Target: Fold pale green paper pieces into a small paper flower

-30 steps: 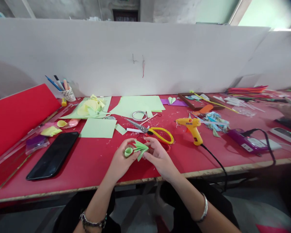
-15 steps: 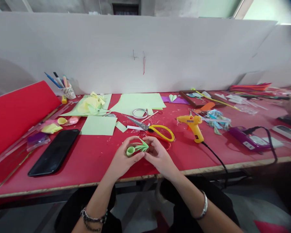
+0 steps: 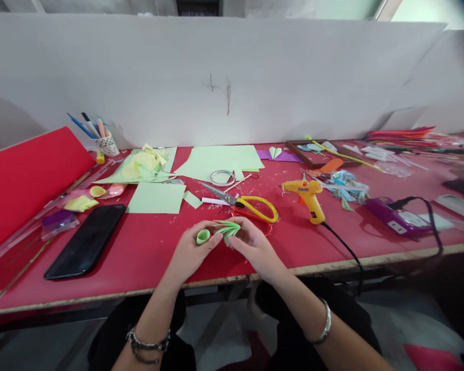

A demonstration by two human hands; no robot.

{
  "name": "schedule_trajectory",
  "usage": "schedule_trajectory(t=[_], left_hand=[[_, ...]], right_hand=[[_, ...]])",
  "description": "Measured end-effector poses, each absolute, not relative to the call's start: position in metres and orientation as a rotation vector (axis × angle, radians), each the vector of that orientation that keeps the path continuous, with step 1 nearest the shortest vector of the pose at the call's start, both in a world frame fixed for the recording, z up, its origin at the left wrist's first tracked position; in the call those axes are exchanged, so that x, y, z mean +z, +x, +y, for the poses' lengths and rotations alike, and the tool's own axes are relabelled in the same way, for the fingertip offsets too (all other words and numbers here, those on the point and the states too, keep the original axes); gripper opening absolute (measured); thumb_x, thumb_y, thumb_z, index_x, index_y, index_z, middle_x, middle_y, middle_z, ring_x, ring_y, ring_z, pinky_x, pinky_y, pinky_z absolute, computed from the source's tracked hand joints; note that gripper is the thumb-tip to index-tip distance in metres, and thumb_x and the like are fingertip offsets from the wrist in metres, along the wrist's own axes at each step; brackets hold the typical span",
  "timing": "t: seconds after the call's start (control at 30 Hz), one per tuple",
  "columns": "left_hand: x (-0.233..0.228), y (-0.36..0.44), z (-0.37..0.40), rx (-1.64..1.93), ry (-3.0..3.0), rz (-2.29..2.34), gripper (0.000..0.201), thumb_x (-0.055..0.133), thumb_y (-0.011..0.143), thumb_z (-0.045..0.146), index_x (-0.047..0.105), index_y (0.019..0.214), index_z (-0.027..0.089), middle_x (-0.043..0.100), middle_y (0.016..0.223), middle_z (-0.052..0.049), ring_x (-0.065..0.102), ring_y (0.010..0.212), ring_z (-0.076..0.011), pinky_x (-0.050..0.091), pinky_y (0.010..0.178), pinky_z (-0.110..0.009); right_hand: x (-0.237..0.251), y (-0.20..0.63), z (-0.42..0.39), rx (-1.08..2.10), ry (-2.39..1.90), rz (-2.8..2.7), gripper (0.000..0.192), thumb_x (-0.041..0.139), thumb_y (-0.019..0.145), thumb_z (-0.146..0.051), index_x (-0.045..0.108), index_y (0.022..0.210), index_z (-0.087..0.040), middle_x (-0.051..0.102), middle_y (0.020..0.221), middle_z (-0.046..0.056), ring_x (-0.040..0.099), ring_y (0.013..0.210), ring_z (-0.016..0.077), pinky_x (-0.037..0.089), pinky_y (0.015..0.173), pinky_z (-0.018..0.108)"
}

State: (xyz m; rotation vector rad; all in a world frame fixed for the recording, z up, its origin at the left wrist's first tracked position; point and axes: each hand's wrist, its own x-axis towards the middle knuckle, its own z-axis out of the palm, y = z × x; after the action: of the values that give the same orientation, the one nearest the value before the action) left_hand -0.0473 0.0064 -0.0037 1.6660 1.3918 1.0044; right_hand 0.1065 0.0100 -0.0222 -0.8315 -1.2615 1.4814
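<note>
Between both hands, just above the table's front part, is a green folded paper piece (image 3: 228, 228) with pleats fanned out. My left hand (image 3: 191, 251) pinches its left side and also has a small rolled green paper tube (image 3: 203, 236) tucked by its fingers. My right hand (image 3: 255, 247) closes on the right end of the folded paper, thumb below. Right behind the hands lie scissors (image 3: 251, 206) with yellow and orange handles, their blades pointing left. A white pen (image 3: 212, 201) lies beside the blades.
A black phone (image 3: 87, 241) lies left, near a green sheet (image 3: 157, 198). Behind are a tape roll (image 3: 222, 178) and larger green sheets (image 3: 216, 157). To the right stand a yellow glue gun (image 3: 307, 196) and a purple power strip (image 3: 398, 219) with cables. A white panel (image 3: 232, 77) bounds the back.
The folded paper has turned in my fingers, its pleats now facing more upward. My left thumb has shifted onto it, and the paper tube has moved slightly left.
</note>
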Motion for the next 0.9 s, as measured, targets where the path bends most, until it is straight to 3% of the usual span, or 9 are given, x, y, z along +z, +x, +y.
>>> schedule_trajectory(t=[0.9], left_hand=[[-0.008, -0.036, 0.008, 1.184, 1.539, 1.313, 0.024, 0.059, 0.073, 0.035, 0.063, 0.088, 0.016, 0.067, 0.083, -0.003, 0.060, 0.075, -0.0149, 0.048, 0.067, -0.023]], right_hand=[[-0.016, 0.106, 0.009, 1.523, -0.842, -1.216, 0.023, 0.056, 0.071, -0.020, 0.046, 0.092, -0.021, 0.053, 0.077, -0.004, 0.052, 0.058, 0.0063, 0.047, 0.059, 0.023]])
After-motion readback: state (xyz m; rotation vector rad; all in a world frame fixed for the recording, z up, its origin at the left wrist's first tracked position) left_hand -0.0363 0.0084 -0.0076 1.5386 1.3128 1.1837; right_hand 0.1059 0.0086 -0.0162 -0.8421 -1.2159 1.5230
